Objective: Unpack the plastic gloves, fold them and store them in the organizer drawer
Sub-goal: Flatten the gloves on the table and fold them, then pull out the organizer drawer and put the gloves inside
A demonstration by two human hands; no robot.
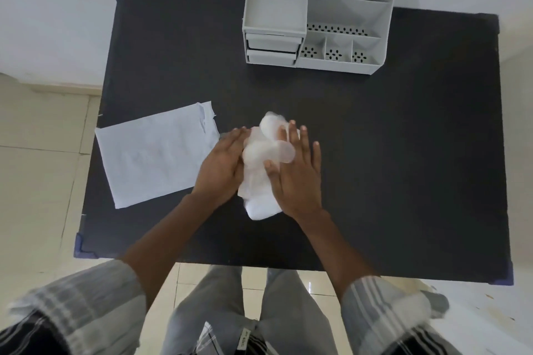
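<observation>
Striped sleeves lead to both hands: left hand (222,166) and right hand (297,174) press flat-fingered on the plastic gloves (261,170), a translucent white crumpled bundle lying lengthwise away from the person, mid-table (403,167).

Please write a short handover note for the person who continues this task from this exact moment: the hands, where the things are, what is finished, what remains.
Left hand: flat, fingers straight, pressing the left side of the plastic gloves.
Right hand: flat, fingers straight, pressing the right side of them.
The gloves lie bunched in mid-table, between both hands, not neatly folded.
The opened white packet lies flat to the left, partly over the table edge.
The grey organizer stands at the far edge; its two small drawers, front left, look shut.
Done: unpacking. Left: finish the fold, open a drawer, store the gloves.
</observation>
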